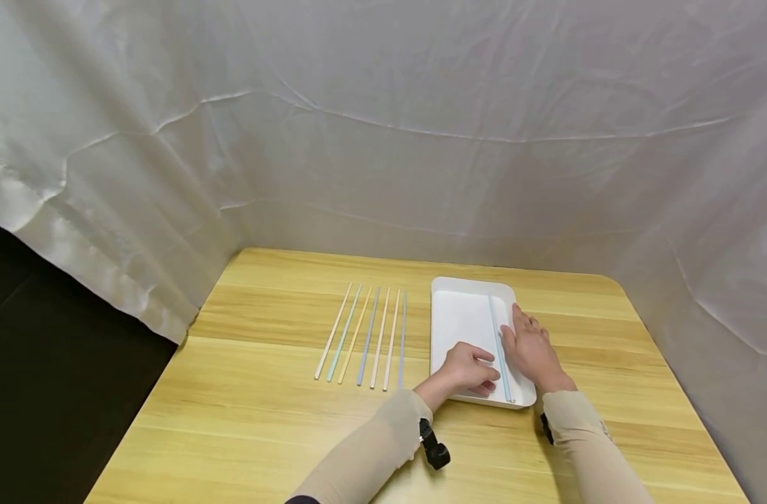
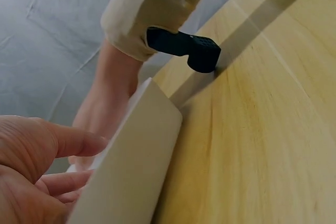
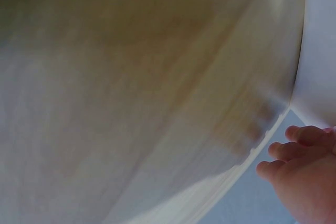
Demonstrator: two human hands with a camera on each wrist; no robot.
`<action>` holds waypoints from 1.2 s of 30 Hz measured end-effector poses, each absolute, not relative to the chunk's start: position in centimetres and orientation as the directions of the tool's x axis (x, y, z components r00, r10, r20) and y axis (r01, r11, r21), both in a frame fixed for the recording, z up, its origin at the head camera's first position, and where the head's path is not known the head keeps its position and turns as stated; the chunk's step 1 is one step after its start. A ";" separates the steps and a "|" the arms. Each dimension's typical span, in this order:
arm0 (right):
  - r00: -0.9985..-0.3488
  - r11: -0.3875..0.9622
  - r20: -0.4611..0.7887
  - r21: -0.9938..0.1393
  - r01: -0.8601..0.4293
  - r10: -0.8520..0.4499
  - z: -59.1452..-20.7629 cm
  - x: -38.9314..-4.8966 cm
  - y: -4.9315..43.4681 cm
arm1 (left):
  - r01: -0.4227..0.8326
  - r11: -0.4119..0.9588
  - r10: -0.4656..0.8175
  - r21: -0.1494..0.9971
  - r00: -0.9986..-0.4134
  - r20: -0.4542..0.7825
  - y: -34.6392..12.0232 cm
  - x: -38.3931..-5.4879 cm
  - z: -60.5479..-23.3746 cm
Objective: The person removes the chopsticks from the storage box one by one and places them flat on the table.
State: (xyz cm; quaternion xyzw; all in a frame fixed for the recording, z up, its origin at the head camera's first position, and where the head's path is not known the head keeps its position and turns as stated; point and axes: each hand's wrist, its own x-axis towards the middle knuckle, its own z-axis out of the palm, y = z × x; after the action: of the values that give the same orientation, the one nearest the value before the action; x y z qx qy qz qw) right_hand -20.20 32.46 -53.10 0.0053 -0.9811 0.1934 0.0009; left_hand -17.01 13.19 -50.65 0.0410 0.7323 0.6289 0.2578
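A white tray stands on the table, and a thin light-blue stick lies lengthwise along its right side. My left hand is over the near part of the tray, its fingertips close to the stick and loosely apart. In the left wrist view the left hand shows beside the tray wall, with nothing seen between thumb and fingers. My right hand lies along the tray's right rim with fingers extended, thumb on the inner side near the stick. The right wrist view shows the right hand's fingers uncurled.
Left of the tray, several thin sticks in pink, green, yellow, blue and white lie side by side on the wooden table. A pale curtain hangs behind and at the sides. Black wrist straps sit on the sleeves.
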 end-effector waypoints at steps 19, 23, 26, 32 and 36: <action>-0.998 0.928 0.054 -0.369 -0.049 -0.032 -53.2 -19.8 32.6 | -0.311 0.197 0.295 0.930 -0.885 -0.359 15.4 -16.5 -51.4; -0.998 0.930 0.055 -0.363 -0.054 -0.036 -53.1 -19.9 32.5 | -0.286 0.226 0.263 0.931 -0.903 -0.341 15.6 -16.6 -51.7; -0.998 0.931 0.055 -0.362 -0.057 -0.039 -53.1 -20.0 32.5 | -0.262 0.255 0.248 0.931 -0.913 -0.325 15.7 -16.7 -51.8; -0.998 0.931 0.045 -0.361 -0.053 -0.039 -53.2 -20.2 32.5 | -0.233 0.285 0.244 0.930 -0.920 -0.305 15.7 -16.9 -51.9; -0.999 0.932 0.030 -0.360 -0.043 -0.034 -53.3 -20.2 32.6 | -0.216 0.309 0.225 0.926 -0.930 -0.292 15.6 -17.1 -52.0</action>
State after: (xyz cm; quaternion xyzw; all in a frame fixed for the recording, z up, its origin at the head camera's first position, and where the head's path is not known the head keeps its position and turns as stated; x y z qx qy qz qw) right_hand -20.23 32.55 -53.26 0.0195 -0.9828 0.1835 0.0117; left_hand -17.08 15.57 -52.03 0.0027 0.7871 0.5876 0.1877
